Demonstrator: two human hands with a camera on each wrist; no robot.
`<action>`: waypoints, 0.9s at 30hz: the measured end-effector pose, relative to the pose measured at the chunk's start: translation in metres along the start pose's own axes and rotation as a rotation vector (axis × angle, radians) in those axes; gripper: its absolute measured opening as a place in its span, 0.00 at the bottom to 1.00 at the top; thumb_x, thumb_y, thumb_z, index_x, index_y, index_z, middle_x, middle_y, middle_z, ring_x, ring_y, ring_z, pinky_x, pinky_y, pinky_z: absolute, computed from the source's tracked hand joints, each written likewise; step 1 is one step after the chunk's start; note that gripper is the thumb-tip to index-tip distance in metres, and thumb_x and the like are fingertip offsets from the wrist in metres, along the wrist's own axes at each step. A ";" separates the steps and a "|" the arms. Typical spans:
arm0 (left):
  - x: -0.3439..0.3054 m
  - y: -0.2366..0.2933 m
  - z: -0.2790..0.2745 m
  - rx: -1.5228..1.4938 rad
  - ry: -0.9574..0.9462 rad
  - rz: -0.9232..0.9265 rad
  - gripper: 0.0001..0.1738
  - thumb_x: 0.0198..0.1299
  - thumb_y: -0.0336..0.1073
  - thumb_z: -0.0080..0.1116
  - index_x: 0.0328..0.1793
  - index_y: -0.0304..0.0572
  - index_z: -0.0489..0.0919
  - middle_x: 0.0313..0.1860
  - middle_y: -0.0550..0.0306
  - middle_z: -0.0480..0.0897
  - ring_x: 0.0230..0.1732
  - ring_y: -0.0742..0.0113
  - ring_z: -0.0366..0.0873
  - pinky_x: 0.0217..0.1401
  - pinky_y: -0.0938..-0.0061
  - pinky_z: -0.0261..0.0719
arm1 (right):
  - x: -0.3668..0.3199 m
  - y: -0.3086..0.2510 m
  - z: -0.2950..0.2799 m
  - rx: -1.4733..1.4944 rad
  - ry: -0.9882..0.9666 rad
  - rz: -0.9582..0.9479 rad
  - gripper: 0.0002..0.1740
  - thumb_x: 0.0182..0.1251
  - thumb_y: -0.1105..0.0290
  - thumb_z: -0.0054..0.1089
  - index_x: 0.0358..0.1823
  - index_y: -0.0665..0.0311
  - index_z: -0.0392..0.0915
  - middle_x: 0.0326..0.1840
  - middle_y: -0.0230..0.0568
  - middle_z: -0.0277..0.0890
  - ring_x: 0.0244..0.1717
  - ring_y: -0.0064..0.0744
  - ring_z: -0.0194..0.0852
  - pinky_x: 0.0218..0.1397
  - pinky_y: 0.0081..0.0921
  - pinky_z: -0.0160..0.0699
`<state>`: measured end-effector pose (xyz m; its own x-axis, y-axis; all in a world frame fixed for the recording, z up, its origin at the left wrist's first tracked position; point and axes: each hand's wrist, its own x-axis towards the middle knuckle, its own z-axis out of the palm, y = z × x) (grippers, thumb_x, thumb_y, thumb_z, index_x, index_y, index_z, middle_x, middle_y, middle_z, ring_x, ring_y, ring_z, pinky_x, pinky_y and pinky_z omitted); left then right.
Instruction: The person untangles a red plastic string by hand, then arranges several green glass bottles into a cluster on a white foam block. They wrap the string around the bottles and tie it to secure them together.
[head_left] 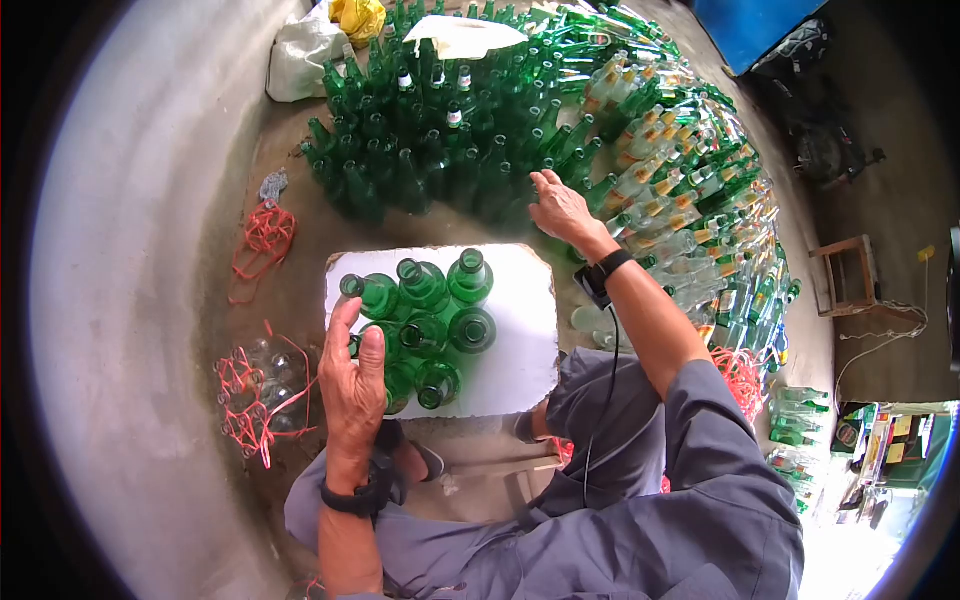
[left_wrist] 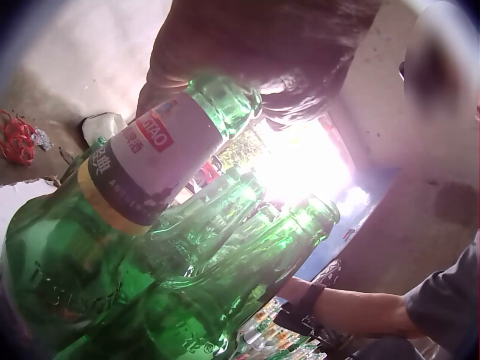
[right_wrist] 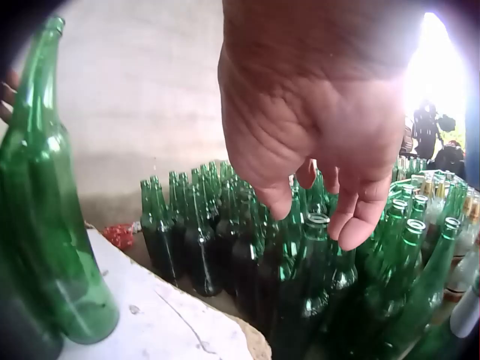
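Several green glass bottles (head_left: 423, 335) stand close together on a white board (head_left: 520, 350) in front of the person. At the group's left edge the left hand (head_left: 352, 385) has its thumb and fingers about a bottle neck. In the left wrist view this is a green beer bottle (left_wrist: 154, 161) with a white and gold label, its mouth hidden by the hand. The right hand (head_left: 563, 212) reaches past the board's far right corner, fingers extended. In the right wrist view its fingers hang apart just above a green bottle (right_wrist: 315, 240) in the crowded floor group, nothing held between them.
Many green bottles (head_left: 405, 185) crowd the floor beyond the board, with clear bottles (head_left: 660, 190) piled along the right. Red twine (head_left: 268, 235) and a twine-bound bundle of clear bottles (head_left: 275, 380) lie left, near the wall. A wooden stool (head_left: 848, 275) stands far right.
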<state>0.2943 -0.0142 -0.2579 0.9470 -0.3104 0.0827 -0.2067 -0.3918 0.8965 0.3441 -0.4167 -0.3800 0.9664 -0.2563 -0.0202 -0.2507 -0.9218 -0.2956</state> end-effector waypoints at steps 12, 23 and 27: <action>0.003 -0.003 0.000 0.054 -0.013 0.002 0.33 0.75 0.54 0.54 0.69 0.27 0.73 0.71 0.32 0.73 0.74 0.39 0.70 0.76 0.57 0.65 | 0.021 0.032 0.070 -0.162 0.056 -0.001 0.13 0.66 0.69 0.62 0.45 0.72 0.72 0.45 0.60 0.78 0.49 0.60 0.81 0.51 0.50 0.82; 0.002 0.000 0.001 0.066 0.003 0.025 0.31 0.75 0.53 0.53 0.66 0.29 0.75 0.69 0.33 0.75 0.70 0.40 0.73 0.73 0.58 0.68 | -0.014 0.021 0.026 -0.136 -0.029 0.151 0.20 0.68 0.59 0.65 0.39 0.75 0.79 0.37 0.63 0.84 0.42 0.62 0.85 0.46 0.49 0.84; 0.004 0.005 0.001 -0.013 0.014 0.028 0.29 0.75 0.52 0.54 0.63 0.29 0.75 0.62 0.36 0.78 0.62 0.45 0.76 0.66 0.61 0.73 | -0.027 0.016 -0.001 -0.191 -0.010 0.152 0.19 0.66 0.59 0.67 0.37 0.74 0.81 0.38 0.62 0.84 0.42 0.61 0.85 0.45 0.48 0.84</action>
<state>0.2970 -0.0186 -0.2538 0.9443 -0.3088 0.1141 -0.2302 -0.3717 0.8993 0.3137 -0.4245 -0.3833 0.9171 -0.3942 -0.0598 -0.3985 -0.9114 -0.1024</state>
